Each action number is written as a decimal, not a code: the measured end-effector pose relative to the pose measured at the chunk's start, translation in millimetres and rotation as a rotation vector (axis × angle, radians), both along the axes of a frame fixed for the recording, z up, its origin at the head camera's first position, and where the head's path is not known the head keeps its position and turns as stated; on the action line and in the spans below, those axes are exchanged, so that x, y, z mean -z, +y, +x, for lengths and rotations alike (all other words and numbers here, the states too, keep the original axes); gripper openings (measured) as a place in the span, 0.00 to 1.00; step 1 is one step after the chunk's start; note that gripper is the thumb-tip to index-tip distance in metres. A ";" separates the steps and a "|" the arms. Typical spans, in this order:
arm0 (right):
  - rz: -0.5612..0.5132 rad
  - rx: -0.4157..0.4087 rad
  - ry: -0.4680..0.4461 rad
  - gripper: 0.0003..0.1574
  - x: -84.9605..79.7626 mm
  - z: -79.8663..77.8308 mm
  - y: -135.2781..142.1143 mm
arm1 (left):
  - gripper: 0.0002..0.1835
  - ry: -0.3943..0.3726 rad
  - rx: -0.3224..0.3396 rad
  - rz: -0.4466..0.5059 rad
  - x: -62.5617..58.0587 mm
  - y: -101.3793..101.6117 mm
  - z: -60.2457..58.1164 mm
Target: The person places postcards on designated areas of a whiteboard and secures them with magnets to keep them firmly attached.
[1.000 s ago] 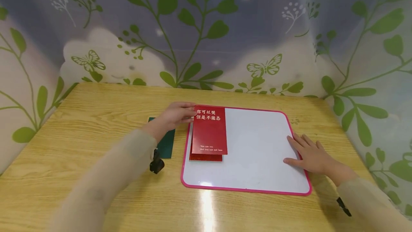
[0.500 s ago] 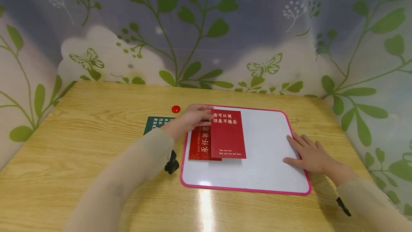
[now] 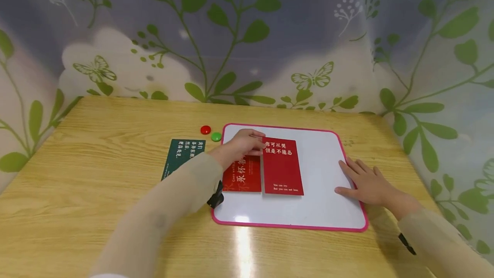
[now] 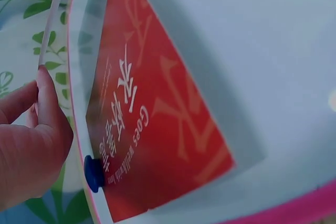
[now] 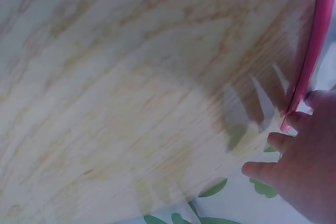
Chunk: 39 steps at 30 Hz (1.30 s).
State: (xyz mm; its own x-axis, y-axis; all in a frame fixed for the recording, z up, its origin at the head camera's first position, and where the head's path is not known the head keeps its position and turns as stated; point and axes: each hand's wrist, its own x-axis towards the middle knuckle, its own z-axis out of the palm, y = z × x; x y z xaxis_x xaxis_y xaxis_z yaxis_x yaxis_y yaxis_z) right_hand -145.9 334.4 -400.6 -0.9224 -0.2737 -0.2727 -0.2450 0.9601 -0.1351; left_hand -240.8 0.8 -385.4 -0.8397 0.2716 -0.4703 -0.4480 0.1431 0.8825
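Observation:
My left hand [image 3: 248,143] pinches the upper left edge of a red card [image 3: 283,168] printed with white lettering, over the middle of a pink-rimmed whiteboard [image 3: 320,175]. In the left wrist view that card appears almost edge-on between thumb and fingers. Left of it, an orange-red card [image 4: 152,103] lies on the board, partly covered by my hand in the head view. A dark blue round magnet [image 4: 94,173] sits at that card's edge. With fingers spread, my right hand [image 3: 366,183] rests on the board's right rim.
A dark green card [image 3: 185,153] lies on the wooden table [image 3: 115,140] left of the board, partly behind my left sleeve. Beside the board's upper left corner are a red round magnet [image 3: 206,130] and a green one [image 3: 216,137]. A leaf-patterned curtain [image 3: 231,55] borders the table's back.
My left hand has carried the red card rightward, off the orange-red card beneath it. The red and green magnets and more of the green card have come into view. My right hand stays put.

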 end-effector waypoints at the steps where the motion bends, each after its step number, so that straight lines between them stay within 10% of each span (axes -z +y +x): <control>1: 0.004 -0.004 0.003 0.58 -0.3 -0.4 -0.3 | 0.22 -0.004 0.002 -0.006 0.2 0.9 0.0; 39: 0.021 0.007 -0.019 0.58 1.6 -1.4 0.8 | 0.17 0.083 -0.009 -0.114 8.6 8.1 1.9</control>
State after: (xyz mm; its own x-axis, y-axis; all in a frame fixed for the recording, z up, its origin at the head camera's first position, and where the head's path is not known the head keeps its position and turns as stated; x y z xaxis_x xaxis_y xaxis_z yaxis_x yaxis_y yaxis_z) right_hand -147.3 335.1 -402.2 -0.9189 -0.2612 -0.2956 -0.2357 0.9644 -0.1196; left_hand -238.9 8.8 -394.0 -0.8792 0.2125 -0.4265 -0.3760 0.2406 0.8949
